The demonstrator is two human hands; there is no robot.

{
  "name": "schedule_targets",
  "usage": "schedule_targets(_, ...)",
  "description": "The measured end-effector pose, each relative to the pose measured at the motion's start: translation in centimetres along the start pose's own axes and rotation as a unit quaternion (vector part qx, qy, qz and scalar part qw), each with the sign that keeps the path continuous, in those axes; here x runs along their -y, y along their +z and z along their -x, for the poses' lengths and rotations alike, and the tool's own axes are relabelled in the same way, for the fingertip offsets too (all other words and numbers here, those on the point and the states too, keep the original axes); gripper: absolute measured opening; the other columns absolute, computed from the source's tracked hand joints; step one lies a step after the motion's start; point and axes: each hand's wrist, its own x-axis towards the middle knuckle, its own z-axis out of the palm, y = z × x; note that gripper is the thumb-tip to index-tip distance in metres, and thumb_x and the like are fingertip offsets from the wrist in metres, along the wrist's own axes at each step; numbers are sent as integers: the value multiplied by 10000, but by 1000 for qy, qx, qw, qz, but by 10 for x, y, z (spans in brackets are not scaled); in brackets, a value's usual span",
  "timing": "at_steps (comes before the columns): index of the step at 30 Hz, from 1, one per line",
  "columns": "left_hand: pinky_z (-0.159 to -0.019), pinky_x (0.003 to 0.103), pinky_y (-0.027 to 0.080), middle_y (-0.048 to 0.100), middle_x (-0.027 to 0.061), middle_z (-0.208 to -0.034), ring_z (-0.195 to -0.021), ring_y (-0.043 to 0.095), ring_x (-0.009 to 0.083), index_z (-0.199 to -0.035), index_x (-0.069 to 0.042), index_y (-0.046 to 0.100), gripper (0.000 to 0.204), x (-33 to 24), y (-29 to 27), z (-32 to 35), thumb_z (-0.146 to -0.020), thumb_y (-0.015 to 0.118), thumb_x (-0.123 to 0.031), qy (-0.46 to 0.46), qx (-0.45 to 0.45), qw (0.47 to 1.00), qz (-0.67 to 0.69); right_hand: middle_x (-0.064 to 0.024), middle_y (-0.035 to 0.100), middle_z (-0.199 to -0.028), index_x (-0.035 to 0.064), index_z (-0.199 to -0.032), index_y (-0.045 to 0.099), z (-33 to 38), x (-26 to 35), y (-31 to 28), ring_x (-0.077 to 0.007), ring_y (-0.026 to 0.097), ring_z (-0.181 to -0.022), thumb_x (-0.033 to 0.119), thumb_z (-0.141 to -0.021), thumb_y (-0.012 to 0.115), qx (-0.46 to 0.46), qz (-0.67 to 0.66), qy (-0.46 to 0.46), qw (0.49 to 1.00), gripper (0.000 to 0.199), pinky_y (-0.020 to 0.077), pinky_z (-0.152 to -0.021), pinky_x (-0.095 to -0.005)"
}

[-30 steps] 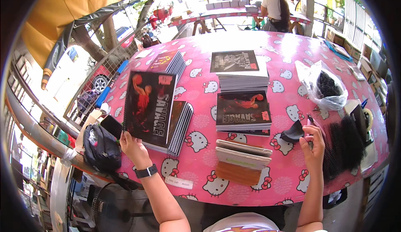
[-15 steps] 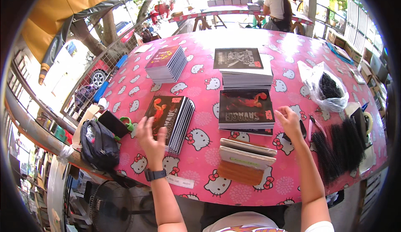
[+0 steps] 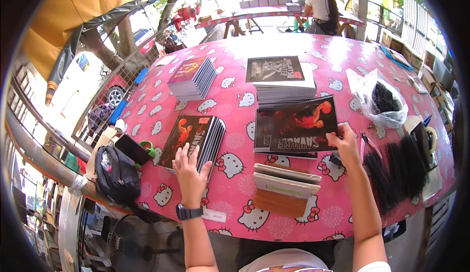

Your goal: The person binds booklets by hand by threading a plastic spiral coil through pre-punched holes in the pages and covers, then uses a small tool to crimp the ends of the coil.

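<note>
My right hand (image 3: 346, 142) pinches the right edge of a booklet (image 3: 306, 125), its black cover printed with a red-orange figure. The booklet is turned askew over the pile of matching booklets (image 3: 264, 130) it overlaps. On the left, my left hand (image 3: 191, 174) lies with fingers spread on a stack of spiral notebooks (image 3: 188, 135) with the same cover; their dark coils show along the right side. A dark watch (image 3: 189, 211) is on my left wrist.
Behind are a taller notebook pile (image 3: 284, 93) and a purple-topped stack (image 3: 193, 78). Wooden blocks (image 3: 284, 188) stand near the front edge. Black plastic coils (image 3: 396, 174) and a plastic bag (image 3: 377, 100) lie right; a black pouch (image 3: 116, 174) sits left. Two people are at a far table (image 3: 274, 13).
My right hand has taken hold of the top booklet and shifted it rightward, tilting it. My left hand has come down onto the left notebook stack, whose top notebook now sits slightly askew.
</note>
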Motion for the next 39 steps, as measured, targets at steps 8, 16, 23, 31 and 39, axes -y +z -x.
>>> schedule_targets(8, -958, 331, 366, 504, 120, -1237, -1097, 487, 183, -1341, 22, 385, 554, -107, -17, -8, -883, 619, -184, -53, 22, 771, 634, -40, 606, -851, 18, -1003, 511, 102, 56, 29, -106, 570, -734, 32, -784, 710, -29, -104, -164, 981, 297, 466, -646, -237)
schedule_targets(16, -765, 213, 429, 583, 17, -924, -847, 514, 67, -1047, 10, 545, 185, -102, -12, -4, -871, 599, 0, -39, 79, 731, 676, -93, 657, -971, -28, -1100, 545, 120, 47, 4, -149, 630, -851, -38, -766, 689, 66, 75, -212, 972, 364, 494, -773, -279)
schedule_targets(23, -767, 203, 403, 586, 11, -928, -835, 499, 57, -999, -5, 545, 179, -104, -12, -3, -840, 608, 48, -46, 69, 746, 661, -117, 648, -842, -6, -1005, 584, 111, 49, 1, -227, 656, -751, -5, -749, 700, 90, 75, -172, 978, 281, 513, -663, -330)
schedule_targets(31, -888, 299, 394, 572, 78, -1097, -965, 523, 136, -1204, 21, 493, 353, -62, 19, 28, -873, 552, -87, -150, 95, 707, 684, -131, 612, -909, 21, -995, 596, 100, 11, -57, -303, 599, -825, 102, -752, 688, -61, 388, -87, 916, 272, 483, -757, -360)
schedule_targets(39, -743, 239, 404, 546, 29, -866, -805, 500, 84, -1125, 16, 524, 303, -110, 19, 20, -903, 549, -189, -220, 31, 641, 735, -158, 587, -885, 11, -999, 614, 106, 18, -84, -294, 598, -818, 85, -898, 519, -120, 353, -53, 926, 157, 478, -743, -362)
